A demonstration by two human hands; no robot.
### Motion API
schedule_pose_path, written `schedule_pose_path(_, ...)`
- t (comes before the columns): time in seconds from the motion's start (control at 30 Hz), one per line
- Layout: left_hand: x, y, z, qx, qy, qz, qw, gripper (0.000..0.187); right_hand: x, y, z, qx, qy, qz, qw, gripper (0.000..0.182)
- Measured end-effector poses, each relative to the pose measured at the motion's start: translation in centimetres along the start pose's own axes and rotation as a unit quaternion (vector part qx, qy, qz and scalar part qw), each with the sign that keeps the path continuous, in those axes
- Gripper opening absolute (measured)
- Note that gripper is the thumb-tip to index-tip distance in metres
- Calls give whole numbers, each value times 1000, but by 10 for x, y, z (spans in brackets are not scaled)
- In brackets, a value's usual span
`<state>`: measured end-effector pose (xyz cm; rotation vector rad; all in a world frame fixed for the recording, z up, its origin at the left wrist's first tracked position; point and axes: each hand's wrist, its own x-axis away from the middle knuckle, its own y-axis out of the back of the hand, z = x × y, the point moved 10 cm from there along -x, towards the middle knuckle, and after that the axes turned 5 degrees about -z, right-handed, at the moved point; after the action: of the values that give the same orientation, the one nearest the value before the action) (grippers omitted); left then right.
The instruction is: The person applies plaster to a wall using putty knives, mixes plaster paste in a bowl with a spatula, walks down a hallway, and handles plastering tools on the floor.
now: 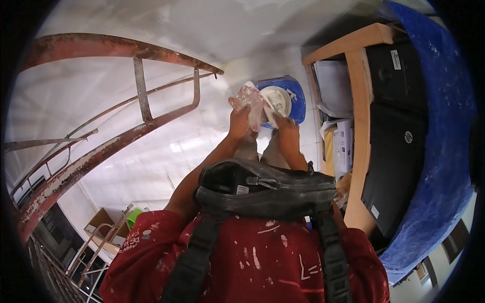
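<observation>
My left hand [241, 121] grips a flat reddish board [251, 103] smeared with white plaster, held out in front of me. In my right hand [287, 132], fingers closed, is a putty knife [271, 110] coated in white, its blade up against the board's right edge. Just beyond them stands a round white bucket [284, 99] with white paste inside, partly hidden behind the knife. Beneath the bucket is a blue stool [297, 90] spotted with white.
Rusty red scaffolding [101, 134] curves along my left. On the right stand a wooden frame [357, 146], black HP-marked boxes [396, 156] and a blue sheet [444, 136]. A cardboard box [103, 224] lies behind at lower left. A black bag [262, 194] hangs on my chest.
</observation>
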<state>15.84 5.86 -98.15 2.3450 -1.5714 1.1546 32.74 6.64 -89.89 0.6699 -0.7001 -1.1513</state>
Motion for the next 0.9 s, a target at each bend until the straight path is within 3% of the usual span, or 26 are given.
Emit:
schedule_pose_path(0.1, -7, -7, -10, -18, -3, 15, 1000, 33, -2, 8, 17, 30, 6, 29, 999, 57)
schedule_pose_path(0.13, -10, -3, -9, -40, -3, 22, 999, 32, 7, 15, 31, 15, 59, -5, 998, 55)
schedule_pose_path(0.27, -1, -2, 20, -142, 63, 43, 987, 30, -14, 16, 9, 4, 27, 14, 1000, 56)
schedule_pose_path(0.43, 9, -17, 14, -42, 81, 82, 992, 24, -11, 22, 29, 52, 88, 4, 995, 45)
schedule_pose_path(0.53, 22, -22, 14, -109, 83, 85, 987, 26, -39, 22, 14, 16, 7, 13, 1000, 45)
schedule_pose_path(0.67, 21, -14, 15, -132, 66, 108, 983, 27, -20, 0, 24, 23, 51, 45, 997, 48)
schedule_pose_path(0.8, 45, -22, 24, -91, 152, 102, 979, 29, -34, -25, -30, 20, -75, 65, 995, 50)
schedule_pose_path(0.9, 26, -3, 50, -100, 148, 101, 979, 31, -24, -14, -6, 18, 8, 43, 999, 53)
